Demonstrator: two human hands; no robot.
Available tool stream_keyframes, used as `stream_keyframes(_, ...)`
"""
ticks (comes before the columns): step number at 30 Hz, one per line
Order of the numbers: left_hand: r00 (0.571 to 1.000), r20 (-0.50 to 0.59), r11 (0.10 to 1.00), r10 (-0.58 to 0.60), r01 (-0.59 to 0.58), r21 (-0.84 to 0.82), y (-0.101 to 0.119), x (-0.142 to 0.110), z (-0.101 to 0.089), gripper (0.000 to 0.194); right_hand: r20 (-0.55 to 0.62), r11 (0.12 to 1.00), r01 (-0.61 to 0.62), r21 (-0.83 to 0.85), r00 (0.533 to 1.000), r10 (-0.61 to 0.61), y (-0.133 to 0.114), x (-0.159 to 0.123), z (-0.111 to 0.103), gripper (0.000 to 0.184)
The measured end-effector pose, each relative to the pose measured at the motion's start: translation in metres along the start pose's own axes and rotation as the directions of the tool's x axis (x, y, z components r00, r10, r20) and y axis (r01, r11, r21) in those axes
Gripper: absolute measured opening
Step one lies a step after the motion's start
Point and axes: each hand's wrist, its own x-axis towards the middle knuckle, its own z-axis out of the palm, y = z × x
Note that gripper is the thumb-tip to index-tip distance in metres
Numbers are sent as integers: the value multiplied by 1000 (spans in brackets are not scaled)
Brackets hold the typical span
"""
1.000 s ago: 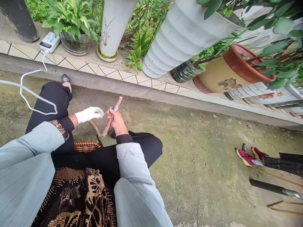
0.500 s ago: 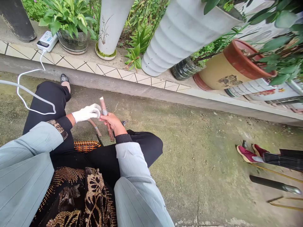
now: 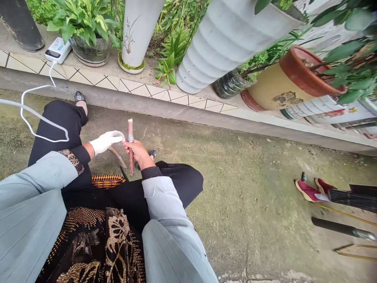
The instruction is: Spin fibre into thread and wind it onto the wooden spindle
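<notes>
My right hand (image 3: pixel 136 149) is bare and closed around a short brown stick (image 3: pixel 130 163), which stands nearly upright in the view. The stick has a pale cut top, and a grey binding (image 3: pixel 130 138) is wound round it just above my fingers. My left hand (image 3: pixel 104 141), in a white glove, is at the stick's left with its fingers curled and their tips close to my right fingertips. Whatever those gloved fingers pinch is too small to make out. Below the glove lies a second curved brown stick (image 3: pixel 118 157), partly hidden behind the hand.
An orange and black woven thing (image 3: pixel 107 181) lies between my legs. A white cable (image 3: pixel 22 112) runs to a white device (image 3: pixel 58 50) on the tiled ledge (image 3: pixel 141 91), where several potted plants stand. At right are another person's red shoes (image 3: pixel 308 190) and a dark pole (image 3: pixel 335 227).
The stick has turned more upright in my right hand, its top swinging right and its lower end left. My left hand has shifted slightly left and down.
</notes>
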Motion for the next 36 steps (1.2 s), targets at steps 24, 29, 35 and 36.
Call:
stream_keyframes(24, 989, 142, 626, -25, -95, 774, 8, 1, -3, 38, -89, 942, 24, -335, 994, -57, 7, 6, 5, 17)
stream_keyframes(29, 995, 94, 682, -11, -61, 729, 4, 2, -7, 25, -151, 946, -28, -324, 988, -23, 5, 9, 3, 17)
stream_keyframes(35, 981, 93, 938, -170, 133, 319, 1, -4, 4, 24, -156, 972, 61, -228, 983, -98, -3, 8, -1, 15)
stream_keyframes(36, 979, 98, 966, -178, 155, 207, 2, -6, 7, 22, -105, 983, 91, -162, 989, -109, -4, 7, -1, 16)
